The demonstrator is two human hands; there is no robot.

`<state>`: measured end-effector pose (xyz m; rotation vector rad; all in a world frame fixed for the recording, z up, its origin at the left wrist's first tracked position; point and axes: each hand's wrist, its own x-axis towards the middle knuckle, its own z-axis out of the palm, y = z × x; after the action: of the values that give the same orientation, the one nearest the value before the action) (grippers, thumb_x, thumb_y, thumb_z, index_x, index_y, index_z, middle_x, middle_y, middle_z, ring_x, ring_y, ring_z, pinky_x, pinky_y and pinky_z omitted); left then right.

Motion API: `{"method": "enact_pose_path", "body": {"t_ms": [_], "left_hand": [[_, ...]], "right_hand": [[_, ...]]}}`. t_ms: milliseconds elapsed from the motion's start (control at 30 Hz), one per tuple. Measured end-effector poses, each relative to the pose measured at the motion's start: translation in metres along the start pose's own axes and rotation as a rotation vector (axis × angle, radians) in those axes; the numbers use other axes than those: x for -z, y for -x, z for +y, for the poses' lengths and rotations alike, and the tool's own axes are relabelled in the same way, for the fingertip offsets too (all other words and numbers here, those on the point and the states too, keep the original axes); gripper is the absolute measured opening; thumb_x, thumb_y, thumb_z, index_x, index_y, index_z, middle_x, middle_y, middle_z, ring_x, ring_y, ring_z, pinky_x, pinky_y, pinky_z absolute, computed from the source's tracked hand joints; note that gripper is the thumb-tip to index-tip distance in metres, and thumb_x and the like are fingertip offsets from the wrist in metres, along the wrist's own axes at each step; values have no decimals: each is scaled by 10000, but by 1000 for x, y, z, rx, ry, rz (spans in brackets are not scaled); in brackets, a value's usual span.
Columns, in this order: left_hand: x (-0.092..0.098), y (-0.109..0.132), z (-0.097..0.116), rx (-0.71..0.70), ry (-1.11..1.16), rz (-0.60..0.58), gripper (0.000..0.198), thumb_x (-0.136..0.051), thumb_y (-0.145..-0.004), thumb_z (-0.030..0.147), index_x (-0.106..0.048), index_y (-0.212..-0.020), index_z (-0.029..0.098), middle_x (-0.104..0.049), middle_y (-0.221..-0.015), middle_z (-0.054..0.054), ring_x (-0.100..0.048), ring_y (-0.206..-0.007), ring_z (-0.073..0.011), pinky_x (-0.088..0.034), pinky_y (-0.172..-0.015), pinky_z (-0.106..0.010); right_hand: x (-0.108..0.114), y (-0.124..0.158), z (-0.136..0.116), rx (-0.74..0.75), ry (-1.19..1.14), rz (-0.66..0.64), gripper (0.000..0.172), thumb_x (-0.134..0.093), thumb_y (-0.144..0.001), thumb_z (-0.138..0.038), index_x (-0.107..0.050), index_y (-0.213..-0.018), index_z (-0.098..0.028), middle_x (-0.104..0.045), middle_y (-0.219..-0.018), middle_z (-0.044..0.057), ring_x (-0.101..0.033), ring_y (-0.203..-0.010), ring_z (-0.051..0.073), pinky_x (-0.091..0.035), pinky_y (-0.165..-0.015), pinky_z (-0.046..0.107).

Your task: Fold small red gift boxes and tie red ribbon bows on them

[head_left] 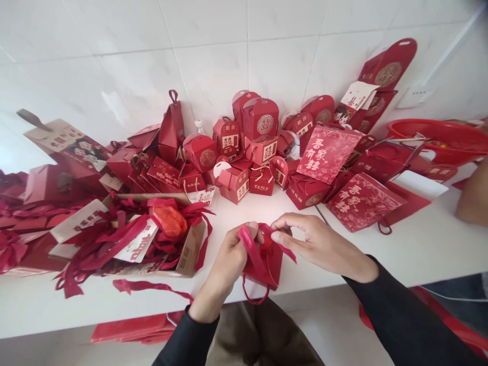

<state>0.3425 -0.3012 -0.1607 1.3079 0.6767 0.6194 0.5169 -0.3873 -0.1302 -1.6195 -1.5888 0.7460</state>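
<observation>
2 hands pinch a red ribbon over a small red gift bag at the counter's front edge.

The left hand (229, 256) is closed, thumb and fingers clamped on one end of the red ribbon (249, 246). The right hand (318, 243) pinches the ribbon's other end between thumb and forefinger, with its remaining fingers loosely curled. Whether that pinch also catches the bag's rim is hard to tell. The small red gift bag (270, 267) sits between both hands on the white counter (419, 249), its cord handle (254, 299) hanging over the edge. To the left lies an open cardboard box (190, 254) full of ribbons and cards. Red gift boxes (263, 119) are heaped along the tiled wall (213, 40), a red basin (446, 134) stands far right, and another person's forearm (473, 195) shows at the right edge.
</observation>
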Motion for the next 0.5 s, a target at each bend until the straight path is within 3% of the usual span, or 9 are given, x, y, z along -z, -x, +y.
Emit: {"method": "enact_pose_path", "body": {"t_ms": [167, 267, 333, 433, 500], "left_hand": [[3, 0, -2, 20, 26, 24, 510, -595, -892, 650, -725, -850, 159, -504, -568, 26, -407, -527, -103, -321, -527, -226], [10, 2, 3, 26, 13, 15, 441, -635, -893, 594, -751, -992, 180, -623, -676, -8, -520, -600, -123, -389, -579, -226], [15, 3, 7, -19, -33, -46, 333, -701, -873, 491, -769, -960, 177, -689, -775, -40, -581, -660, -139, -436, -627, -238], [20, 3, 11, -161, -191, -93, 105, -728, -841, 262, -782, -881, 182, -734, -883, -66, -658, -789, -176, -496, -744, -269], [22, 2, 9, -312, -360, -44, 159, -660, -828, 114, -780, -884, 203, -741, -901, -57, -680, -849, -187, -513, -811, -288]], "right_hand": [[6, 9, -10, -19, -33, -21, 238, -559, -1012, -395, -659, -886, -219, -648, -803, -12, -604, -692, 157, -471, -640, 263], [13, 17, -14, 4, -10, -156, 221, -598, -984, -346, -652, -807, -225, -650, -767, -22, -611, -716, 164, -474, -687, 267], [14, 20, -13, -6, 12, -191, 204, -614, -982, -374, -688, -848, -240, -699, -838, -17, -641, -760, 175, -474, -683, 268], [8, 16, -6, -47, -1, -36, 279, -522, -1036, -466, -713, -1052, -262, -734, -1091, 20, -678, -970, 211, -499, -720, 274], [-1, 11, 0, -65, -43, 24, 323, -464, -1065, -461, -689, -1178, -259, -713, -1214, 45, -665, -1086, 221, -519, -804, 293]]}}
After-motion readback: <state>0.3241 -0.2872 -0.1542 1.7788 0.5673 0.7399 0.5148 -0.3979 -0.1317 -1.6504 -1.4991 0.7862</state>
